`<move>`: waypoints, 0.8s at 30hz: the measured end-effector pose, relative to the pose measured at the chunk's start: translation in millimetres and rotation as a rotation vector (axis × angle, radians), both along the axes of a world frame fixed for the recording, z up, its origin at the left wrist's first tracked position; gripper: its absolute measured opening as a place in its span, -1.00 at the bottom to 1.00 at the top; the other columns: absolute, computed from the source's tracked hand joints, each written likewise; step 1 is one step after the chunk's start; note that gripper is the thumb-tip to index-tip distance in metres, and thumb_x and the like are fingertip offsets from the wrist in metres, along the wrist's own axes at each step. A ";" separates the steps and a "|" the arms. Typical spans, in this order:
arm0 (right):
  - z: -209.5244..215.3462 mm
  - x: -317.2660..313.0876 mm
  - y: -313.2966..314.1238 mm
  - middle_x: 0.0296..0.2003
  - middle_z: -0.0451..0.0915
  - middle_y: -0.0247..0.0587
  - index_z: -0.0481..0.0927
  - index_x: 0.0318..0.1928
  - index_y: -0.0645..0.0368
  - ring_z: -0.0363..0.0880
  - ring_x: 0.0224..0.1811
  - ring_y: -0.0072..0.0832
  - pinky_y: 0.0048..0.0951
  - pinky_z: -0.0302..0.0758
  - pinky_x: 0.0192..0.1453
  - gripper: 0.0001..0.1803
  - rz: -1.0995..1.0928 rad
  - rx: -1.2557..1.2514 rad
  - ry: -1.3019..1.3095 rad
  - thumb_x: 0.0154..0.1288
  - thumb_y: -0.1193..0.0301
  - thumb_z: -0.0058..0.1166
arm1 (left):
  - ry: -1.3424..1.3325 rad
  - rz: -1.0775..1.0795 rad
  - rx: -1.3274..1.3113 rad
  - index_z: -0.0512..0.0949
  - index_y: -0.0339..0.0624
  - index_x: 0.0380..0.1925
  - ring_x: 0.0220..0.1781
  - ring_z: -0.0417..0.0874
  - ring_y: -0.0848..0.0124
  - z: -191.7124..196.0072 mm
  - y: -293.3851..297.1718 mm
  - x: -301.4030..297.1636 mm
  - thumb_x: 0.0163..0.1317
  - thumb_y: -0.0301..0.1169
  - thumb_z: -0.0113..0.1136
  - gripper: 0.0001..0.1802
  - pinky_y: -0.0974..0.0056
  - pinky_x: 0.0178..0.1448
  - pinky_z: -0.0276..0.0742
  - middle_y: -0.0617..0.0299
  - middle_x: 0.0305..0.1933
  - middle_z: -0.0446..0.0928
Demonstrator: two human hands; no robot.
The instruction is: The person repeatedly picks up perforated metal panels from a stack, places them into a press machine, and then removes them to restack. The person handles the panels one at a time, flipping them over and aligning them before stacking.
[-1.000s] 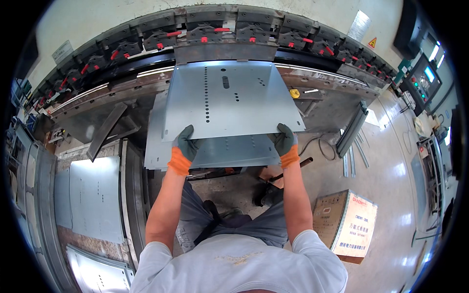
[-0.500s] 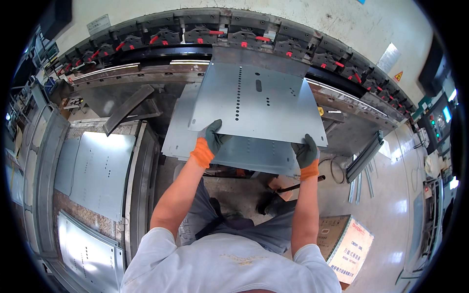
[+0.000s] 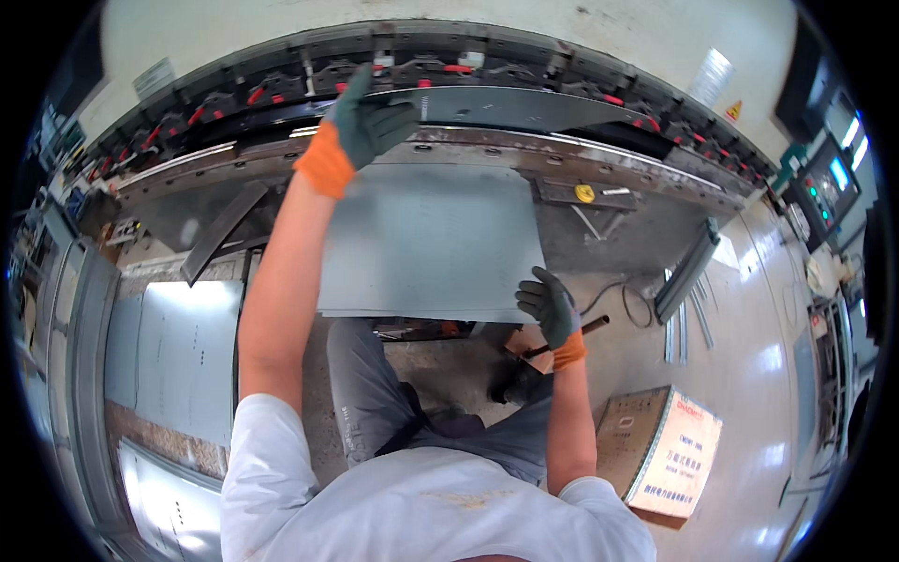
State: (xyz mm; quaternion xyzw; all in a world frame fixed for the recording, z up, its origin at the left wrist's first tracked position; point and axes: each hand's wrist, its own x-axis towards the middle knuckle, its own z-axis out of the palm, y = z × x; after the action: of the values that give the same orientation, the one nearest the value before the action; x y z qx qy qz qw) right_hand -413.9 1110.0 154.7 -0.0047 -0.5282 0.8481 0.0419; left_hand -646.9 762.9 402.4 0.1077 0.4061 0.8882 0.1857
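Observation:
A metal sheet [image 3: 524, 108] stands steeply tilted in the press brake, so that I see it nearly edge-on. My left hand [image 3: 370, 126], in a dark grey glove with an orange cuff, is raised at the sheet's left end. Its thumb and fingers are spread; whether they touch the sheet I cannot tell. Below lies a stack of flat metal sheets [image 3: 431, 248] in front of the machine. My right hand [image 3: 551, 307], gloved alike, hovers by the stack's near right corner with fingers apart and nothing in them.
The press brake's beam [image 3: 318, 84] with red-handled clamps spans the far side. On the left, more punched sheets [image 3: 192, 342] lie on a pallet. A cardboard box [image 3: 660, 454] stands on the floor at right, and a control panel [image 3: 829, 187] hangs beyond it. A yellow tape measure [image 3: 584, 193] rests on a bracket.
The sheet that both hands held by its near edge has swung up toward the machine. Both hands have let go; the left rose far and left, the right drew slightly left and nearer.

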 end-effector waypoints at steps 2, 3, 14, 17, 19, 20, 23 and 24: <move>-6.0 5.1 -7.6 0.06 0.63 0.04 0.35 0.39 0.28 0.65 0.09 -0.20 -0.20 0.58 0.20 -0.40 0.035 -0.032 0.030 0.59 0.08 -0.11 | 0.003 -0.080 0.036 0.47 -0.46 0.16 0.25 0.61 -0.08 -7.6 -8.3 7.7 0.25 0.29 0.22 -0.07 -0.09 0.36 0.55 -0.30 0.20 0.54; -7.7 7.2 -10.2 0.05 0.63 0.03 0.36 0.38 0.27 0.66 0.09 -0.21 -0.20 0.57 0.20 -0.40 0.025 -0.018 -0.004 0.59 0.08 -0.10 | 0.024 -0.116 0.068 0.44 -0.49 0.18 0.28 0.59 -0.09 -12.4 -13.9 12.1 0.22 0.33 0.21 -0.01 -0.08 0.38 0.52 -0.30 0.24 0.52; -24.1 24.6 -21.5 0.02 0.66 -0.03 0.44 0.33 0.25 0.70 0.03 -0.27 -0.27 0.62 0.10 -0.45 0.003 -0.092 -0.101 0.56 0.12 0.01 | -0.071 -0.220 0.341 0.12 -0.54 0.43 0.45 0.40 -0.14 -44.5 -57.2 -21.6 0.28 0.35 0.06 0.14 -0.04 0.45 0.45 -0.35 0.46 0.27; -26.8 29.8 -23.9 0.00 0.67 -0.05 0.45 0.32 0.25 0.70 0.01 -0.27 -0.27 0.63 0.08 -0.48 -0.005 -0.099 -0.121 0.56 0.16 0.02 | -0.051 -0.228 0.316 0.19 -0.50 0.39 0.41 0.43 -0.20 -41.6 -51.8 -37.1 0.35 0.13 0.11 -0.06 -0.06 0.44 0.48 -0.36 0.41 0.33; -27.3 33.3 -25.5 0.00 0.67 -0.05 0.46 0.31 0.25 0.70 0.00 -0.27 -0.27 0.63 0.08 -0.50 -0.018 -0.100 -0.138 0.56 0.18 0.01 | -0.055 -0.288 0.324 0.24 -0.49 0.37 0.39 0.45 -0.22 -40.2 -50.2 -41.2 0.35 0.02 0.14 -0.16 -0.07 0.44 0.49 -0.36 0.38 0.36; -27.3 33.7 -26.0 0.00 0.67 -0.05 0.46 0.31 0.25 0.70 0.01 -0.27 -0.27 0.63 0.08 -0.51 -0.023 -0.100 -0.146 0.56 0.18 0.01 | -0.073 -0.313 0.334 0.26 -0.49 0.35 0.39 0.45 -0.21 -38.9 -50.7 -42.3 0.35 -0.01 0.15 -0.18 -0.07 0.43 0.50 -0.36 0.37 0.37; -27.3 35.0 -27.5 -0.01 0.67 -0.05 0.47 0.31 0.25 0.70 0.01 -0.26 -0.27 0.63 0.09 -0.51 -0.026 -0.116 -0.162 0.56 0.20 0.01 | -0.102 -0.285 0.339 0.28 -0.48 0.35 0.40 0.44 -0.22 -37.3 -52.3 -42.5 0.37 -0.12 0.15 -0.27 -0.07 0.41 0.53 -0.36 0.38 0.36; -27.3 35.2 -28.0 -0.01 0.67 -0.04 0.47 0.32 0.26 0.70 0.01 -0.26 -0.26 0.63 0.09 -0.51 -0.035 -0.124 -0.182 0.56 0.20 0.01 | -0.106 -0.280 0.345 0.29 -0.48 0.35 0.41 0.43 -0.22 -37.4 -52.8 -42.1 0.39 -0.15 0.14 -0.30 -0.07 0.41 0.54 -0.36 0.39 0.34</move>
State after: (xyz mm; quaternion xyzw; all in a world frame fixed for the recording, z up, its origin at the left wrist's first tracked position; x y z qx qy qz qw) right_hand -378.7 1082.0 127.3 -0.0936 -0.4760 0.8744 0.0083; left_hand -689.0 710.1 365.0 0.1463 0.2192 0.9145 0.3071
